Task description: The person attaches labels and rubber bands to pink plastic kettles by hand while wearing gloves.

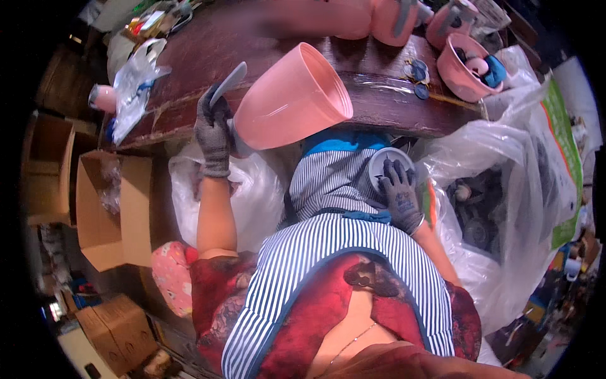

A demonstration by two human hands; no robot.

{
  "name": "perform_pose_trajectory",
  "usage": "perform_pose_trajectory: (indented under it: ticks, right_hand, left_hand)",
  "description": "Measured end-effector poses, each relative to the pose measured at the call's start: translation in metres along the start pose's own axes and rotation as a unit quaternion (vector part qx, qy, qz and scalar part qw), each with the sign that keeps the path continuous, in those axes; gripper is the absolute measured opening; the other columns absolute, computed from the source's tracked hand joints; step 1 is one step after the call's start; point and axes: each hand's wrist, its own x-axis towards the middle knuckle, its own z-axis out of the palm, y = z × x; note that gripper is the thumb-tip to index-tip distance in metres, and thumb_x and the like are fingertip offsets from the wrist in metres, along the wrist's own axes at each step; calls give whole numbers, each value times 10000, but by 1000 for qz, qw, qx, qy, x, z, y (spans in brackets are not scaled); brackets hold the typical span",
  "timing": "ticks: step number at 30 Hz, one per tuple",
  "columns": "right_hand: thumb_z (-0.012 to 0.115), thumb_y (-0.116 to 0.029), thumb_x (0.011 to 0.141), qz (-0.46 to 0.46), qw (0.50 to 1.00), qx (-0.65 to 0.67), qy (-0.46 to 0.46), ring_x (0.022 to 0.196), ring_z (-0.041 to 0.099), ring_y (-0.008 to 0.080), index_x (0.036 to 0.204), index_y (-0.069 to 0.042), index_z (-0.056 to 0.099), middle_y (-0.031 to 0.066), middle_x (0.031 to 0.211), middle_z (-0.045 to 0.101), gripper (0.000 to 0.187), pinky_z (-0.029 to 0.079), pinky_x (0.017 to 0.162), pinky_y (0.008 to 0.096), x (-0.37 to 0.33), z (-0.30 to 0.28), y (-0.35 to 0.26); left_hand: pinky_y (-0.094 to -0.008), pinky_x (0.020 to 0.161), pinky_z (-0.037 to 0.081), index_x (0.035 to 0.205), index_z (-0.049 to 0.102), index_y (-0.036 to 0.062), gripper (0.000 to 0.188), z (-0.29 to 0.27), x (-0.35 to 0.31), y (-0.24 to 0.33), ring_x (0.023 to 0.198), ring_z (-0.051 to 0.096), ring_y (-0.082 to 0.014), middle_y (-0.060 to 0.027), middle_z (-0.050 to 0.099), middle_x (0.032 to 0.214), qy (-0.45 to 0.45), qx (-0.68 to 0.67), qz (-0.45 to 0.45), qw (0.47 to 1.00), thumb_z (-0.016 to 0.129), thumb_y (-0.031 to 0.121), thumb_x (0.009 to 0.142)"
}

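Observation:
My left hand (214, 136), in a grey glove, is closed round the grey handle (228, 83) of a pink plastic pitcher (287, 104). The pitcher lies tilted in the air at the table's near edge, its open mouth to the right. In my lap, over a striped apron (328, 180), my right hand (401, 192) grips a round pale-grey piece (377, 165) that looks like a lid. Its gloved fingers reach over the rim and cover part of it.
Several pink pitchers (392, 24) stand along the far side of the dark table (196, 69). A pink basin (464, 82) of small parts sits at the right. Clear bags holding dark parts (476, 208) lie right of my lap. A white plastic bag (255, 196) and open cardboard box (136, 208) are at the left.

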Motion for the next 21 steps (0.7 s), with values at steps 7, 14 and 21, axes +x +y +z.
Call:
perform_pose_trajectory:
  ticks: [7,14,21]
  right_hand:
    - [746,-479,755,80,994,52,57,1417,320,432,1385,-103,547,212,1497,418,760,240,1146,575,21,23,8]
    - [681,-440,841,162,973,162,-31,1463,275,405,1485,-147,459,207,1568,341,742,204,1193,520,19,46,57]
    - [592,-524,912,-220,852,416,231,1471,261,426,1491,-36,415,229,1576,317,777,183,1195,528,118,-43,26]
  left_hand:
    - [-262,711,486,1298,565,18,303,-5,-52,-7,764,548,-106,-15,570,877,5,-96,-178,979,549,53,997]
    - [-289,745,519,1314,592,68,337,19,-66,-28,811,627,-121,-45,676,1032,-39,45,-161,985,555,67,978]
    - [-262,777,498,1325,580,37,360,54,-37,17,833,563,-104,-25,629,1032,-135,10,-141,981,550,68,968]
